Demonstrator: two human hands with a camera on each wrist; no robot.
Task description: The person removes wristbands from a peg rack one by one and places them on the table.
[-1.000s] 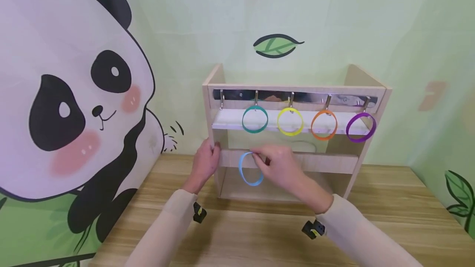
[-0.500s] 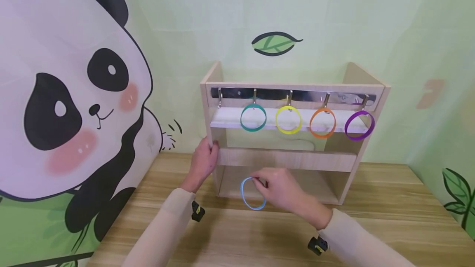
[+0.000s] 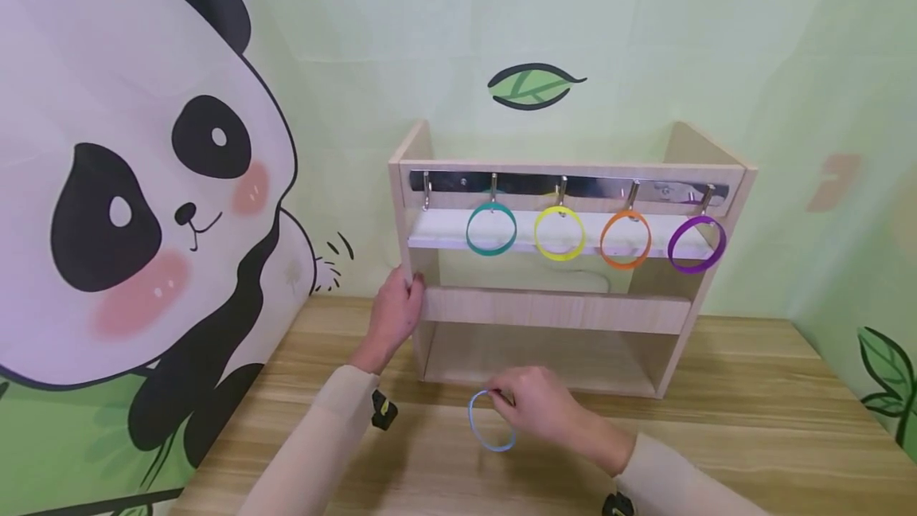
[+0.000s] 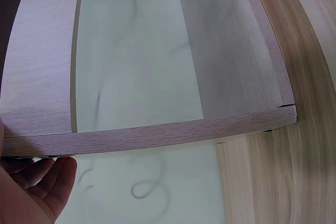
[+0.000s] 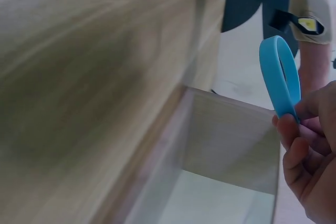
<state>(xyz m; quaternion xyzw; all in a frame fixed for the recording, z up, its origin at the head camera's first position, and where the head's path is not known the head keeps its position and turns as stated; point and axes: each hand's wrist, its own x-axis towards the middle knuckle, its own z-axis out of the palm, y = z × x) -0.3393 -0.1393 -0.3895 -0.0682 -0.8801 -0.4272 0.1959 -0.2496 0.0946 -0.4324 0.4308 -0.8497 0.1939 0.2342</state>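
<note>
I've got the blue ring [image 5: 274,77] pinched in my right hand [image 3: 540,408], hanging steeply (lower end rightward, head view); left hand [image 3: 392,310] grips the shelf [image 3: 559,310].

In the right hand [image 3: 537,404], the blue ring [image 5: 273,78] is looking smooth; beyond, a wood-grained rack [image 3: 555,310] is bearing a glossy metal strip [image 3: 526,184].

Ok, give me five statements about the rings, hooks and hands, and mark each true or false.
1. The right hand pinches the blue ring. True.
2. Both hands hold rings. False: the left hand holds the wooden rack.
3. The leftmost hook holds no ring. True.
4. The orange ring hangs between the yellow ring and the purple ring. True.
5. The hung ring furthest left is purple. False: it is the teal ring.
</note>
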